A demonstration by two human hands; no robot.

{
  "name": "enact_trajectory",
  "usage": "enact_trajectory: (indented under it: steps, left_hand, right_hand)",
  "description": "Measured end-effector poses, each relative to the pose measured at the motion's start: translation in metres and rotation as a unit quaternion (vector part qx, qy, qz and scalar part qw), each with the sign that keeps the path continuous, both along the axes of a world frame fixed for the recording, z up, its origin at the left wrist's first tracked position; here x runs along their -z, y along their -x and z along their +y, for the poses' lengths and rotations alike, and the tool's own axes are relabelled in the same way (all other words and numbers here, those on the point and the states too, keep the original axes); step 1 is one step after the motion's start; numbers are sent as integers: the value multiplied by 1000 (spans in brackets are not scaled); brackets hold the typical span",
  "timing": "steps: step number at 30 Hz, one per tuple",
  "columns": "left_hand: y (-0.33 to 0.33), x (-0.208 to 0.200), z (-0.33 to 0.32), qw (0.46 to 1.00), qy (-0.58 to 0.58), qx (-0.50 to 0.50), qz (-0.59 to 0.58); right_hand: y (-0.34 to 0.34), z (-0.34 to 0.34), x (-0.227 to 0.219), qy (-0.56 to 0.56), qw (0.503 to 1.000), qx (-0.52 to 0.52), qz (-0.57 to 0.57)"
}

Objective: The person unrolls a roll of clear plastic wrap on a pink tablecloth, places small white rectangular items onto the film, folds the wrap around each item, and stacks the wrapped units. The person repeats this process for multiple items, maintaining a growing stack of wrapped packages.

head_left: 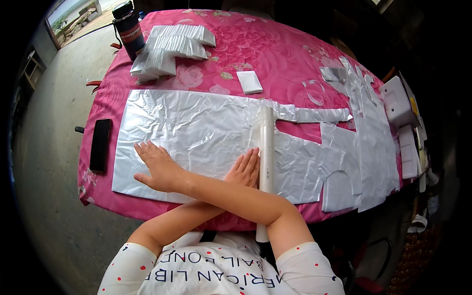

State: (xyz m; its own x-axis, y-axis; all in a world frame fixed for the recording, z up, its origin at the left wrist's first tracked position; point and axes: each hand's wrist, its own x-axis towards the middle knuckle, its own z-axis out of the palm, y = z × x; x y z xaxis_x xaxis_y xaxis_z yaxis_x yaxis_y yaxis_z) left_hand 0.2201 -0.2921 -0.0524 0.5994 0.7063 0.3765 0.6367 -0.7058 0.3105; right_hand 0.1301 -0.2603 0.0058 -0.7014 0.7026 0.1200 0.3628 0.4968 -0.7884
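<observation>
My forearms cross, the right one on top. My right hand (160, 168) lies with spread fingers on the left part of a thin, whitish, creased plastic sheet (196, 118). My left hand (244, 168) rests flat on the same sheet, its fingers stretched out beside a pale tube (267, 147); whether they touch it I cannot tell. The tube lies across the sheet and sticks out past the near table edge. To its right, the plastic continues into a strip (314, 114) and curved cut-outs, like an apron's. Neither hand grips anything.
A pink flowered cloth (285, 54) covers the table. Folded plastic packets (172, 46) lie stacked at far left, by a dark flask (129, 32). One packet (250, 82) lies alone. A black phone (100, 145) is at left; more plastic sheets (373, 147) and white boxes (397, 101) are at right.
</observation>
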Motion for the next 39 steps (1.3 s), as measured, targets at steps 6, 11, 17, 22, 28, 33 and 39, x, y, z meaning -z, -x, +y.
enact_trajectory:
  steps: [6,11,17,22,28,33,39]
  left_hand:
    - [17,-35,57,834,381,13,-399]
    - [-3,-54,115,440,636,-72,-629]
    - [-7,-46,129,377,675,-100,-626]
    - [25,-58,112,559,559,-104,-603]
    - [148,-60,65,662,449,-123,-588]
    - [246,-61,-11,709,398,-176,-555]
    - [287,-64,-104,664,396,-269,-574]
  right_hand:
    - [-128,-36,-51,-161,981,54,89]
    - [-234,-41,-28,-183,954,238,-17]
    - [-281,-50,1,-156,973,136,-100]
    - [-261,-37,7,-202,966,73,-146]
    - [-111,-32,-34,73,977,-199,8]
    - [-49,-34,-72,4,953,-280,117]
    - [-36,16,-17,-203,972,-106,-54]
